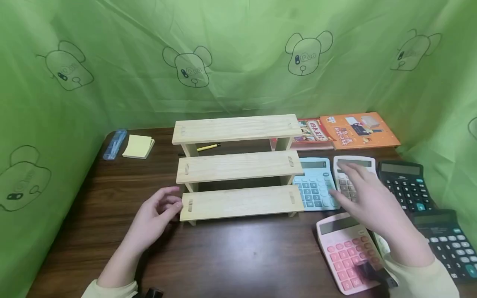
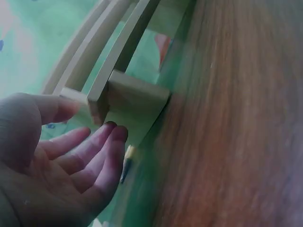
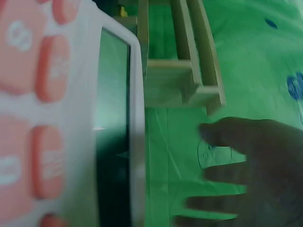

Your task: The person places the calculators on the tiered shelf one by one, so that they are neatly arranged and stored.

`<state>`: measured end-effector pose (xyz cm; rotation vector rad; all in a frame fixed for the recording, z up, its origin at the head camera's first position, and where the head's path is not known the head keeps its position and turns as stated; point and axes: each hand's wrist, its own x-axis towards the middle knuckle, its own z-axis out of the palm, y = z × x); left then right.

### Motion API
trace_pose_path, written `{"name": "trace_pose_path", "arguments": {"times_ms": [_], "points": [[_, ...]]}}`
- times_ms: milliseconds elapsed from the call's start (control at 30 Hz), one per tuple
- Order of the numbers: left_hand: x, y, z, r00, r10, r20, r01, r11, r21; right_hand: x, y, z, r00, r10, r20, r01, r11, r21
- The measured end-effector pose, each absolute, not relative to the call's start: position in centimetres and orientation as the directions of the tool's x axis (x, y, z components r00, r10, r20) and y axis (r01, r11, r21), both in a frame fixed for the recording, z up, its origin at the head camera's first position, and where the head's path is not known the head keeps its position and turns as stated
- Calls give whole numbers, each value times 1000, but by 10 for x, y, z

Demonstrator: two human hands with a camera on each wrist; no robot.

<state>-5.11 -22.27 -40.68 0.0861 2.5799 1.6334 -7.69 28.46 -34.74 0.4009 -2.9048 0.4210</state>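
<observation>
A three-tier wooden step rack (image 1: 242,203) stands in the middle of the table. My left hand (image 1: 158,215) is at the left end of its lowest plank, thumb tip right at the edge. In the left wrist view the left hand (image 2: 80,161) has loosely bent fingers beside the plank end. My right hand (image 1: 367,196), slightly blurred, hangs with spread fingers over the white calculator (image 1: 354,161), grasping nothing. Left of it lies a blue calculator (image 1: 314,186), partly behind the rack. Nearer lies a pink calculator (image 1: 344,258), which looms large in the right wrist view.
Two black calculators (image 1: 404,167) (image 1: 445,223) lie at the right. Behind them are an orange book (image 1: 359,132) and a red book (image 1: 311,130). A yellow sticky-note pad (image 1: 138,147) and a blue translucent case (image 1: 115,145) sit back left. A yellow pen (image 1: 208,147) shows under the top plank.
</observation>
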Motion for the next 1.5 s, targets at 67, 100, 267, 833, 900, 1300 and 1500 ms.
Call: {"name": "trace_pose_path", "arguments": {"times_ms": [67, 100, 267, 833, 900, 1300, 1500], "points": [[-56, -223, -410, -985, 139, -101, -43, 366, 930, -82, 280, -343, -954, -271, 126, -294, 925, -241], [-59, -224, -412, -978, 161, -130, -70, 331, 941, -85, 278, -341, -955, -285, 81, -296, 926, -233], [-74, -234, -423, -937, 262, -232, -202, 138, 970, -104, 269, -331, -956, -288, -57, -270, 939, -212], [-74, -248, -419, -895, 352, -274, -281, 31, 959, -131, 223, -332, -939, -258, -229, -232, 964, -131], [-73, -248, -418, -902, 349, -253, -261, 24, 965, -130, 220, -334, -933, -265, -244, -245, 963, -112], [-75, -240, -426, -921, 324, -217, -222, 20, 975, -132, 220, -352, -939, -242, -244, -223, 969, -102], [-78, -235, -433, -922, 333, -197, -207, 5, 978, -134, 224, -361, -946, -216, -240, -199, 975, -95]]}}
